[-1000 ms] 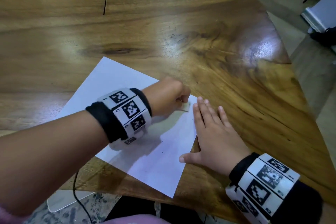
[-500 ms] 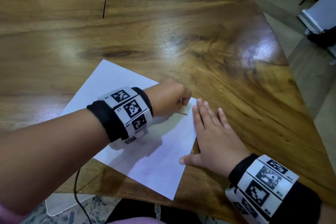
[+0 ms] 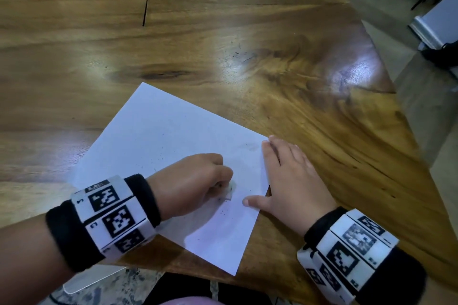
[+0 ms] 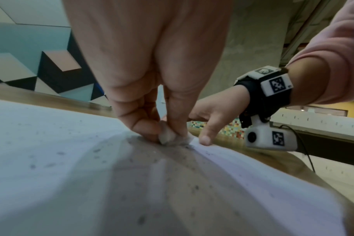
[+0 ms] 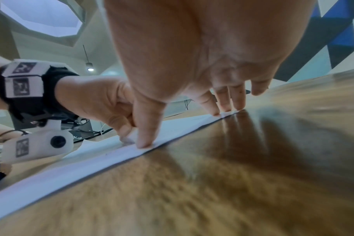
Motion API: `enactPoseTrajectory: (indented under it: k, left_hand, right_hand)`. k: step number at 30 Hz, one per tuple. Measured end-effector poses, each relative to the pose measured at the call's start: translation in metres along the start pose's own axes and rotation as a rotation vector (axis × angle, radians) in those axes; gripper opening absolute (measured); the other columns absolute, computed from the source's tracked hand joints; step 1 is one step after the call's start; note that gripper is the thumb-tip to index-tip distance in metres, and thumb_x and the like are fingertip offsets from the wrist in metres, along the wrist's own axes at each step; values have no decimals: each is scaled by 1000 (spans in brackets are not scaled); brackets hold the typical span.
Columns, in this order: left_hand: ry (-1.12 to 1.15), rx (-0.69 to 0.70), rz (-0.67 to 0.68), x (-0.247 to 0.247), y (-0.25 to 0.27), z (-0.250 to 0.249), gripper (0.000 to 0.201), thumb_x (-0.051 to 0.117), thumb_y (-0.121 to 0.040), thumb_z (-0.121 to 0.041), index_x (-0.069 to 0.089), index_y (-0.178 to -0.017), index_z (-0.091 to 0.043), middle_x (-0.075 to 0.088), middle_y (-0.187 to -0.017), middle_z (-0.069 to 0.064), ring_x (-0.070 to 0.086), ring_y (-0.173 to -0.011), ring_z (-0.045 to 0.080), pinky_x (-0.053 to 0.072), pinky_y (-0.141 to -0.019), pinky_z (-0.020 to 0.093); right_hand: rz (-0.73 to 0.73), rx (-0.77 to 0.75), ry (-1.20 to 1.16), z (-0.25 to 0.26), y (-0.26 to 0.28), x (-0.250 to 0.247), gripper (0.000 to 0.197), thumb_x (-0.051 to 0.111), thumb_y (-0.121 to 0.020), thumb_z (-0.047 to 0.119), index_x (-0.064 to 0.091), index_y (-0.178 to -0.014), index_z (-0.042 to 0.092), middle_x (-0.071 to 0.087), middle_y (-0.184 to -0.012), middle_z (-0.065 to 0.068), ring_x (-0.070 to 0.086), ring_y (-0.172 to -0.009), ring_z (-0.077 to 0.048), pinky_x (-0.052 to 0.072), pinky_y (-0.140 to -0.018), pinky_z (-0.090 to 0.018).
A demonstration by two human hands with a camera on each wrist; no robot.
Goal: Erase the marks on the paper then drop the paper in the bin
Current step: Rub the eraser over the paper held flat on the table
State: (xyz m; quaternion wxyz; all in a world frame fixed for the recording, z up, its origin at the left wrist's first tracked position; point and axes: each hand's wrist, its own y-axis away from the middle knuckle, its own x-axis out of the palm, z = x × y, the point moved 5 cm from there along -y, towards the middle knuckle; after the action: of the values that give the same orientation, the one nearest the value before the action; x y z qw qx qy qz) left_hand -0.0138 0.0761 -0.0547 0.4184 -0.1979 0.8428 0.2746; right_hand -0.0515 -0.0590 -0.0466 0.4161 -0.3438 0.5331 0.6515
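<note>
Head view: one paper is laid flat and askew on the table, near its front edge. A single small eraser is pinched between the curled fingertips of the left hand and pressed onto the sheet, probably so that the faint marks beside it can be rubbed away. The right hand is spread flat, fingers straight, with the fingertips and thumb set on the sheet's right edge and the palm lying partly on the wood; the sheet is judged to be pinned this way so that it is not dragged or creased under the rubbing. Many dark crumbs are scattered over the sheet. Two hands and two wrist bands are counted. No bin is seen in any view, so the drop is judged to be not yet near.
</note>
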Motion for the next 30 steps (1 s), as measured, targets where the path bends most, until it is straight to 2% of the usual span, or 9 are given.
enactPoseTrajectory:
  k: [4, 7, 9, 11, 15, 19, 22, 27, 30]
  left_hand:
    - [27, -65, 89, -11, -11, 1, 3, 61, -76, -13, 63, -78, -16, 57, -75, -3, 47, -63, 7, 32, -57, 12]
    - [117, -153, 50, -33, -33, 9, 11, 67, -72, -11, 68, -82, -17, 62, -67, -7, 49, -58, 2, 39, -60, 18]
    - [133, -159, -39, -51, -55, 11, 15, 65, -72, -7, 69, -83, -15, 59, -62, -7, 49, -54, 1, 39, -56, 19]
    - [115, -135, -88, -61, -75, 8, 17, 67, -72, -7, 70, -86, -15, 61, -66, -2, 50, -58, 8, 39, -55, 20]
    - [34, -64, -69, -57, -101, -3, 18, 69, -74, -14, 69, -92, -15, 67, -83, 1, 50, -66, 10, 30, -49, 3]
    - [-13, -20, 11, -52, -93, 1, 10, 68, -75, -13, 68, -85, -12, 63, -84, 2, 54, -77, 15, 33, -53, 14]
    - [-21, -49, 144, -51, -81, 10, 8, 70, -74, -14, 69, -82, -15, 67, -85, 0, 56, -76, 13, 37, -61, 12]
    - [-23, -39, -67, -56, -100, -3, 11, 69, -75, -14, 68, -86, -11, 66, -85, 5, 55, -78, 18, 34, -55, 16]
    - [-36, -17, -31, -54, -99, -5, 10, 67, -75, -11, 67, -85, -10, 66, -86, 6, 55, -78, 19, 38, -60, 20]
  right_hand:
    - [-21, 18, -69, 4, -2, -3, 107, 64, -75, 59, 5, -149, 11, 14, -146, 0, 14, -135, -17, 17, -112, -26]
    - [-15, 43, -81, 5, -4, -3, 103, 67, -73, 58, 14, -146, 9, 19, -139, -1, 21, -128, -17, 26, -106, -23]
    - [-4, 53, -87, 5, -4, -3, 103, 68, -72, 57, 16, -145, 8, 20, -137, 0, 22, -126, -16, 28, -102, -22]
    - [9, 47, -77, 6, -4, -4, 104, 66, -73, 59, 14, -146, 6, 20, -136, -1, 22, -125, -16, 27, -102, -21]
    - [10, 21, -12, 7, -2, -4, 105, 61, -74, 63, 13, -146, 3, 23, -133, -5, 24, -122, -19, 25, -103, -23]
    - [2, 30, -11, 5, -3, -3, 109, 61, -74, 64, 9, -148, 4, 21, -135, -3, 24, -122, -18, 26, -105, -25]
    - [2, 26, 2, 4, -3, -1, 107, 60, -74, 64, 11, -147, 4, 22, -135, -3, 24, -122, -18, 25, -106, -26]
    - [1, 23, 17, 5, -3, -2, 104, 59, -74, 65, 15, -146, 5, 23, -133, -2, 25, -121, -18, 25, -105, -27]
    - [5, 25, 32, 5, -3, -2, 103, 59, -73, 66, 18, -145, 5, 25, -131, -2, 26, -120, -19, 27, -103, -28]
